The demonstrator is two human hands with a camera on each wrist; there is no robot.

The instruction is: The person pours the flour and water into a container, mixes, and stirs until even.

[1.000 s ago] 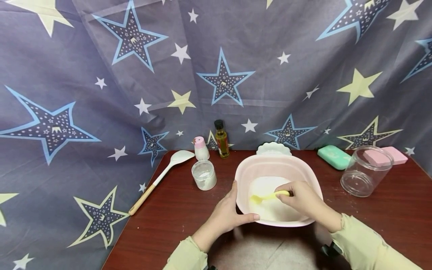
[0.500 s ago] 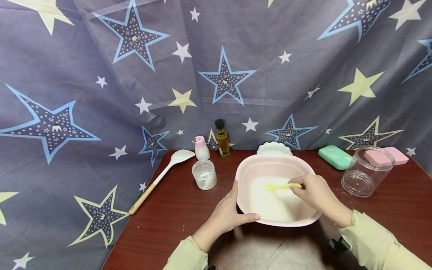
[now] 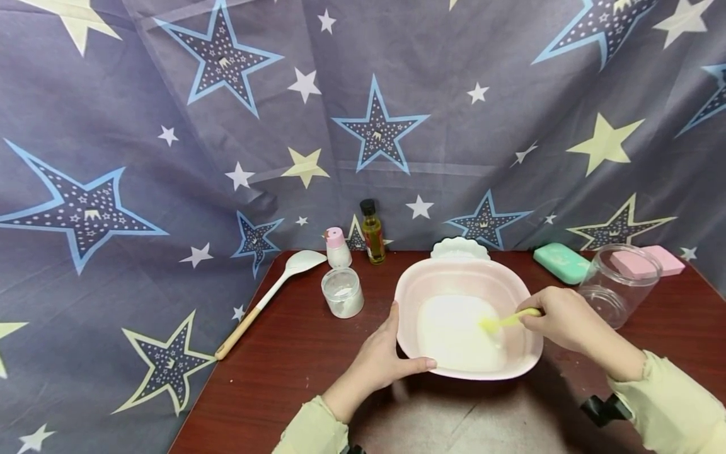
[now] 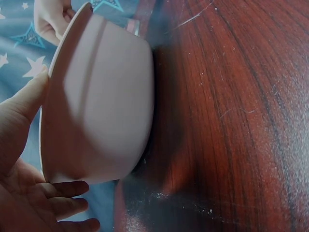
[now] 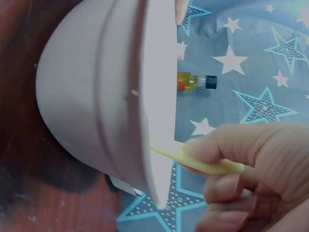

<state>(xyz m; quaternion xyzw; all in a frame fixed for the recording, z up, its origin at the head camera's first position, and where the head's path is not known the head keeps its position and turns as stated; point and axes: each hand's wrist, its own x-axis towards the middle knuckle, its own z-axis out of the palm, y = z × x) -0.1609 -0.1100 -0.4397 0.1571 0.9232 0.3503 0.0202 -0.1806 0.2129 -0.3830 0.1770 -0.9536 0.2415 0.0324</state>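
A pale pink basin [image 3: 411, 287] stands on the table with a smooth white substance [image 3: 454, 328] in its bottom; I cannot tell whether it is powder or liquid. My left hand [image 3: 377, 356] steadies the basin's near left corner. Its thumb touches the rim, and the other fingers [image 4: 67, 207] lie rather straight along the outside wall. Above the right rim, my right hand [image 3: 564, 315] pinches the handle of a small yellow spoon [image 5: 207, 166] between thumb and fingers. The spoon's head dips toward the white substance and is blurred in the head view.
Left of the basin are an open clear jar [image 3: 343, 293], a pink-capped shaker [image 3: 338, 249], an oil bottle [image 3: 372, 234] and a long-handled white ladle [image 3: 283, 277]. A scalloped white dish [image 3: 460, 247] stands behind. Green box [image 3: 561, 263], clear jar [image 3: 615, 284] and pink box [image 3: 665, 260] sit right.
My right hand has moved right with the yellow spoon, from over the middle of the basin to its right rim. The left hand and basin stay where they were.
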